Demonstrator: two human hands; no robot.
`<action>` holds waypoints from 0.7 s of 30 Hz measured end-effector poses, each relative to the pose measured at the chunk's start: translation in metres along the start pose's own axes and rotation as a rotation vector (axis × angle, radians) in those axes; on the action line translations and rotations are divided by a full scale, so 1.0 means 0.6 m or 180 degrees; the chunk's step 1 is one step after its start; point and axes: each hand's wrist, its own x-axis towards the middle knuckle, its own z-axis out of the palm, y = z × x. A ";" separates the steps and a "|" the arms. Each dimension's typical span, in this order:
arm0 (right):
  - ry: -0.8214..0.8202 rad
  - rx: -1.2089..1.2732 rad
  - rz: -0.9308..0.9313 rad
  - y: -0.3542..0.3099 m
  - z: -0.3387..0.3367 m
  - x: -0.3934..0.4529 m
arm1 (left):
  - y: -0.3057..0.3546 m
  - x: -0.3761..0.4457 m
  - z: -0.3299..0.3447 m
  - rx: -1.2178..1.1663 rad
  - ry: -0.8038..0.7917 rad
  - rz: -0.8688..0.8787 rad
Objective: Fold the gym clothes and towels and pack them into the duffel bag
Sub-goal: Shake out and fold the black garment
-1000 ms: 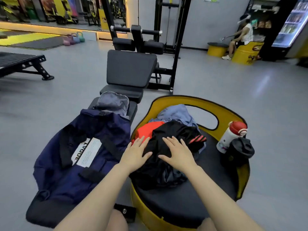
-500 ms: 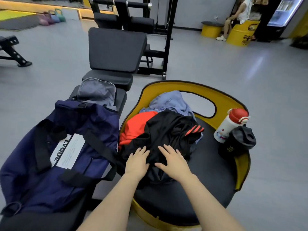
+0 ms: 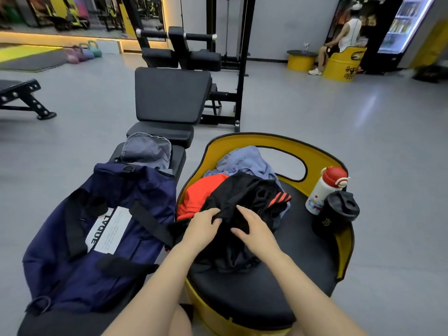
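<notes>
The navy duffel bag (image 3: 97,229) lies on a bench, long axis running away from the person. Beside it, the crumpled black garment (image 3: 242,197) with red stripes tops the yellow chair's (image 3: 339,251) clothes pile. The left hand (image 3: 202,229) pinches its fabric; the right hand (image 3: 254,229) rests on it, fingers relaxed.

A crumpled black top (image 3: 242,190) with red stripes is lying on a pile, over an orange shirt (image 3: 198,195) and a blue-grey cloth (image 3: 244,161). The navy bag (image 3: 80,270) is sitting just left of the pile, with black straps lying across it
</notes>
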 end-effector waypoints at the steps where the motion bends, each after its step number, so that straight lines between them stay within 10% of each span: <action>1: 0.0039 0.0029 -0.0036 -0.010 -0.010 -0.001 | 0.009 0.000 -0.012 0.0010 -0.0014 0.0046; 21: 0.0725 0.0228 0.0099 -0.133 -0.158 -0.073 | 0.209 -0.058 -0.225 -0.0067 0.0463 0.0900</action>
